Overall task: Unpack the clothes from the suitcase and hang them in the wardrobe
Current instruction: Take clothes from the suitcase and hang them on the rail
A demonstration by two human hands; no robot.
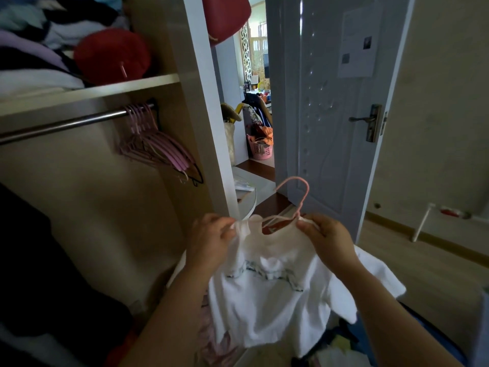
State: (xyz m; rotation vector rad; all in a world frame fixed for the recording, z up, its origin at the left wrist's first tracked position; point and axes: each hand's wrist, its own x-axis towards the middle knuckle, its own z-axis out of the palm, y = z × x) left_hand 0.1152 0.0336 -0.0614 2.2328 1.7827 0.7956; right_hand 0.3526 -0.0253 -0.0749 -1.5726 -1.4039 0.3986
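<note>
My left hand [214, 235] and right hand [329, 238] each pinch a shoulder of the white cotton T-shirt with a grey print [264, 300]. The fingers [308, 225] are curled on the neckline to seat it on the thin pink wire hanger [303, 199]. Its hook stands free, ready, I judge, for the steel wardrobe rail [66, 125] beyond, where spare pink hangers [156, 147] bunch.
</note>
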